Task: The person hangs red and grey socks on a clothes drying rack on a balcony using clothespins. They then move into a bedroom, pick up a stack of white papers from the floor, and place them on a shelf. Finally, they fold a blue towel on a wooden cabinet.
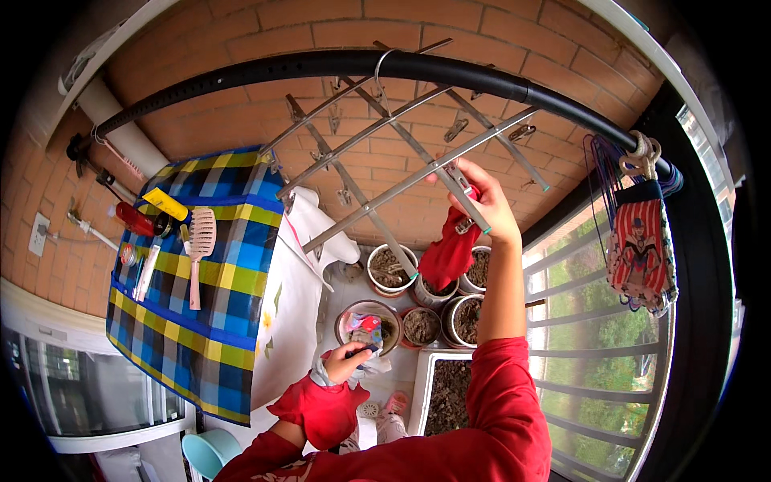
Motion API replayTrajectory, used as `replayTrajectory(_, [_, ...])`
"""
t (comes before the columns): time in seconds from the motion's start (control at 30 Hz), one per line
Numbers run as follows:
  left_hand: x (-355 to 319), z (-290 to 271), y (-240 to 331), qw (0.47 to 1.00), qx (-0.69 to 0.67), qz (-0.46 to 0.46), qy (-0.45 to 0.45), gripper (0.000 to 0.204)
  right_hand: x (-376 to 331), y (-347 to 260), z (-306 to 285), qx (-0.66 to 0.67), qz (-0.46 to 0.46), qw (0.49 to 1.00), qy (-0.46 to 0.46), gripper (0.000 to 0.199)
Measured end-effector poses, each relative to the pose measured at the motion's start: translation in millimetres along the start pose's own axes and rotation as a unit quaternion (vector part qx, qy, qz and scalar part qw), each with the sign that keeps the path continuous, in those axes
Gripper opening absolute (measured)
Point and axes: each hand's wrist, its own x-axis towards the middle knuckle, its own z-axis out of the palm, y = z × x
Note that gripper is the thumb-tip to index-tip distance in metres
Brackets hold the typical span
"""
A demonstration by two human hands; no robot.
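Firstly, a folding rack [393,122] of crossed metal slats, hooked over a black rail [265,69] and fitted with small clips.

Item: right hand [491,205], raised, the higher of the two hands and the nearer to the rack. Its grip is narrow, fingers pinched about a metal clip [460,180] close to the teal-tipped slat end.

Item: red cloth [446,255], just under those fingers and partly behind the slat. Its long axis runs downward, slanting toward the person's left, the lower end loose in front of the plant pots. From where I stand, I cannot tell whether the clip bites the fabric.

Item: left hand [344,363], lower and well apart from the rack, closed on a small cloth bundle [366,329] in grey, red and blue. The bundle lies below the red cloth and to its left.

Item: red fabric [321,411], draped over the left forearm, with a grey band of cloth at the wrist.

Surroundings: a plaid cover [233,277] at left, carrying a pink hairbrush [201,241] and a yellow tube [165,204]; a striped pouch [640,249] hanging from the rail at far right.
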Motion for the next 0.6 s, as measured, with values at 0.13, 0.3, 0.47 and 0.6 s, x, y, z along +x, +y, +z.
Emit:
replayTrajectory(0.13, [-1.2, 0.6, -3.5, 1.000, 0.009, 0.013, -0.005, 0.020, -7.1, 13.7, -8.1, -0.060, 0.037, 0.993, 0.090, 0.036])
replayTrajectory(0.3, [-2.3, 1.7, -4.6, 1.000, 0.017, 0.012, -0.003, 0.021, -5.7, 32.3, -50.2, -0.005, 0.051, 0.898, 0.437, 0.019])
replayTrajectory(0.47, [-3.1, 10.3, -3.7, 1.000, 0.016, 0.005, 0.006, 0.023, 33.5, 15.7, -81.3, -0.171, -0.217, 0.881, 0.383, 0.038])
replayTrajectory(0.6, [-3.0, 18.7, 6.1, 0.999, 0.051, -0.009, -0.003, 0.024, 40.0, -0.5, -73.8, -0.095, -0.119, 0.920, 0.362, 0.029])
